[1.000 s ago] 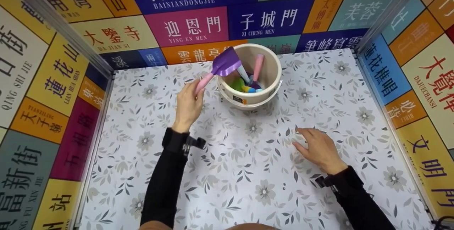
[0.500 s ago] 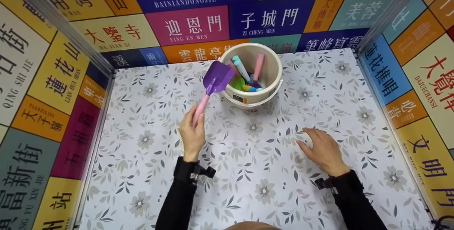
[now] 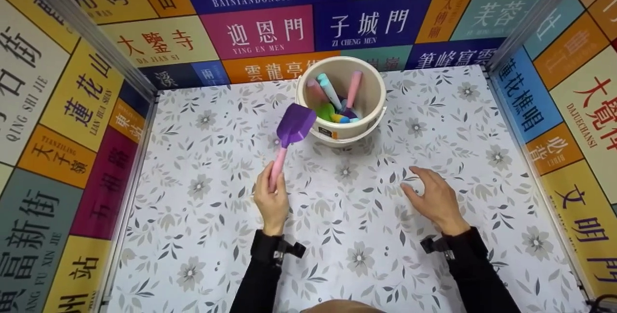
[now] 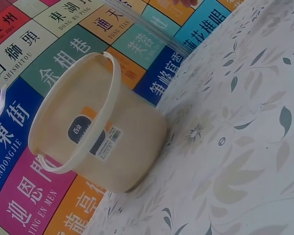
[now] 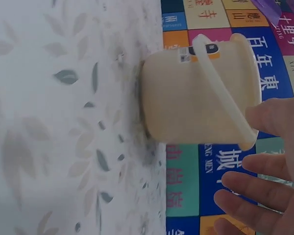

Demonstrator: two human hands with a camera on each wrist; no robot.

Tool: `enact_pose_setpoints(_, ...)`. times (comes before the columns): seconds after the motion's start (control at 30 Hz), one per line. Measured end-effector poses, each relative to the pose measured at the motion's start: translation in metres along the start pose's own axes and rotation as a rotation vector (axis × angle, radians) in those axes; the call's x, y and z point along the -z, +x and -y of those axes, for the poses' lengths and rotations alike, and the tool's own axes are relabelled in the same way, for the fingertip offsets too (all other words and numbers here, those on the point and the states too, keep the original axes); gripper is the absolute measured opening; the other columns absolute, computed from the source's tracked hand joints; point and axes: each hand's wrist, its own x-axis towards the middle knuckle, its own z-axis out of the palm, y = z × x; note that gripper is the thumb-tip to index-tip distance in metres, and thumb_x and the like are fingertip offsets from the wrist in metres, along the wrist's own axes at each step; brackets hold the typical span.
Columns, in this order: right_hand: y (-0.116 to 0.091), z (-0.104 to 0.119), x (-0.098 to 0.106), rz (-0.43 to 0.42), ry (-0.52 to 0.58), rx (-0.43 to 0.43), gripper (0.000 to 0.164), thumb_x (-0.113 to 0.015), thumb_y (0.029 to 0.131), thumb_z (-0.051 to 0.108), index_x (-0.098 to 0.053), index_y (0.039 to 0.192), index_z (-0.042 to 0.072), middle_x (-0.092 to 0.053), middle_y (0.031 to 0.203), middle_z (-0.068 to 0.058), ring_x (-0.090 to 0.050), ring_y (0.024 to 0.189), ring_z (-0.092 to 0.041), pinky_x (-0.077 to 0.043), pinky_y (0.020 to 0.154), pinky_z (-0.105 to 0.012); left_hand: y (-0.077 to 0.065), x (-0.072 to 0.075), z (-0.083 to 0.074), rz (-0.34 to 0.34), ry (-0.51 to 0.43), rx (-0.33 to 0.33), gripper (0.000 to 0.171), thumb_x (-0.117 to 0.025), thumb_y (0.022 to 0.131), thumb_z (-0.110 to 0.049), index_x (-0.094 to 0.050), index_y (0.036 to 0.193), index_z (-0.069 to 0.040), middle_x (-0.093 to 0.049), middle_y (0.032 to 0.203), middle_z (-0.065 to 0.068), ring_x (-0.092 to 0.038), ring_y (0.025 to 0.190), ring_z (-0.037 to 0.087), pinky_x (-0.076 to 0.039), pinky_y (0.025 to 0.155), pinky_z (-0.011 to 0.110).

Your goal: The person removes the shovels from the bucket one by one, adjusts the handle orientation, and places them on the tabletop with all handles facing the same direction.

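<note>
My left hand [image 3: 272, 204] grips the pink handle of a toy shovel [image 3: 295, 125] with a purple blade, held up in front of the bucket's left side. A cream bucket [image 3: 341, 134] stands upright at the back of the table, its white handle folded down. Inside it lie a pink-handled tool [image 3: 354, 86], a light-blue-handled tool [image 3: 328, 88] and other colourful pieces, partly hidden by the wall. To the right, my right hand [image 3: 434, 199] holds nothing, its fingers loosely bent and the thumb apart. The right wrist view shows these fingers [image 5: 255, 178] beyond the bucket's rim.
A white cloth with grey flowers and leaves covers the table [image 3: 347, 216]. Colourful panels with printed characters [image 3: 270, 33] wall it at the back and both sides, with clear corner strips between them.
My left hand has drawn the shovel back toward me and slightly right, away from over the bucket's rim, its blade turning more upright. My right hand shifts only slightly.
</note>
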Motion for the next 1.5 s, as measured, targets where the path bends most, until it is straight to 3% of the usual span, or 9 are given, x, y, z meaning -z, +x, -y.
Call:
enact_pose_setpoints(0.13, 0.013, 0.009, -0.006, -0.05, 0.064, 0.047, 0.041, -0.084, 0.09, 0.004, -0.075, 0.128, -0.008, -0.08, 0.12, -0.029, -0.077, 0.108, -0.05, -0.064, 0.088, -0.064, 0.001, -0.007, -0.008, -0.017, -0.007, -0.099, 0.04, -0.075, 0.085, 0.019, -0.07, 0.125, 0.017, -0.076, 0.111, 0.032, -0.074, 0.095, 0.041, -0.058, 0.104, 0.015)
enact_pose_setpoints(0.23, 0.025, 0.018, -0.014, -0.093, 0.135, 0.079, 0.039, -0.084, 0.087, -0.001, -0.076, 0.124, -0.009, -0.08, 0.115, -0.028, -0.076, 0.103, -0.047, -0.066, 0.09, -0.045, 0.002, -0.014, -0.011, -0.005, -0.001, -0.199, 0.039, -0.076, 0.084, 0.017, -0.07, 0.123, 0.016, -0.076, 0.11, 0.031, -0.075, 0.094, 0.042, -0.06, 0.106, 0.017)
enact_pose_setpoints(0.37, 0.04, 0.035, -0.023, -0.103, 0.258, 0.085, 0.035, -0.083, 0.088, -0.005, -0.076, 0.122, -0.011, -0.081, 0.111, -0.028, -0.076, 0.099, -0.046, -0.059, 0.091, -0.016, 0.003, -0.026, -0.017, 0.02, 0.018, -0.339, 0.029, -0.075, 0.095, 0.008, -0.071, 0.123, 0.015, -0.076, 0.11, 0.028, -0.075, 0.094, 0.04, -0.065, 0.102, 0.025)
enact_pose_setpoints(0.47, 0.05, 0.052, -0.029, -0.076, 0.364, 0.049, 0.033, -0.081, 0.092, -0.005, -0.075, 0.123, -0.013, -0.082, 0.113, -0.029, -0.078, 0.1, -0.044, -0.059, 0.091, -0.014, 0.003, -0.034, -0.024, 0.04, 0.042, -0.441, 0.024, -0.069, 0.107, -0.003, -0.07, 0.122, 0.016, -0.075, 0.11, 0.026, -0.072, 0.093, 0.035, -0.068, 0.092, 0.03)
enact_pose_setpoints(0.67, 0.063, 0.083, -0.042, 0.065, 0.658, -0.183, 0.031, -0.072, 0.103, -0.004, -0.069, 0.131, -0.017, -0.077, 0.126, -0.034, -0.073, 0.104, -0.001, -0.059, 0.093, -0.013, 0.002, -0.048, -0.035, 0.088, 0.092, -0.603, 0.029, -0.062, 0.113, -0.007, -0.071, 0.121, 0.019, -0.074, 0.111, 0.025, -0.067, 0.089, 0.029, -0.065, 0.08, 0.031)
enact_pose_setpoints(0.8, 0.07, 0.101, -0.053, 0.124, 0.928, -0.409, 0.033, -0.063, 0.107, -0.006, -0.062, 0.136, -0.022, -0.081, 0.121, -0.022, -0.072, 0.097, 0.003, -0.062, 0.09, -0.018, -0.001, -0.054, -0.038, 0.132, 0.11, -0.681, 0.026, -0.065, 0.11, -0.004, -0.071, 0.121, 0.019, -0.074, 0.11, 0.025, -0.069, 0.09, 0.029, -0.065, 0.081, 0.031)
enact_pose_setpoints(0.97, 0.073, 0.116, -0.064, 0.096, 1.258, -0.589, 0.023, -0.054, 0.112, -0.002, -0.067, 0.128, -0.011, -0.079, 0.105, 0.002, -0.075, 0.094, -0.005, -0.064, 0.087, -0.023, -0.006, -0.058, -0.039, 0.155, 0.159, -0.73, 0.031, -0.057, 0.116, -0.009, -0.074, 0.119, 0.018, -0.076, 0.11, 0.023, -0.071, 0.09, 0.03, -0.065, 0.081, 0.031)
enact_pose_setpoints(1.13, 0.073, 0.126, -0.071, 0.064, 1.516, -0.718, 0.031, -0.048, 0.118, 0.007, -0.077, 0.107, 0.01, -0.081, 0.099, 0.001, -0.076, 0.094, -0.011, -0.064, 0.088, -0.024, -0.012, -0.061, -0.04, 0.169, 0.185, -0.742, 0.036, -0.052, 0.118, -0.012, -0.075, 0.119, 0.016, -0.076, 0.11, 0.021, -0.07, 0.091, 0.029, -0.064, 0.083, 0.03)
enact_pose_setpoints(1.5, 0.073, 0.132, -0.075, 0.007, 1.646, -0.787, 0.034, -0.044, 0.118, 0.002, -0.075, 0.106, 0.009, -0.078, 0.099, -0.003, -0.075, 0.092, -0.013, -0.064, 0.089, -0.022, -0.019, -0.062, -0.041, 0.201, 0.174, -0.741, 0.026, -0.061, 0.113, -0.006, -0.077, 0.121, 0.014, -0.078, 0.112, 0.019, -0.071, 0.092, 0.027, -0.064, 0.084, 0.028)
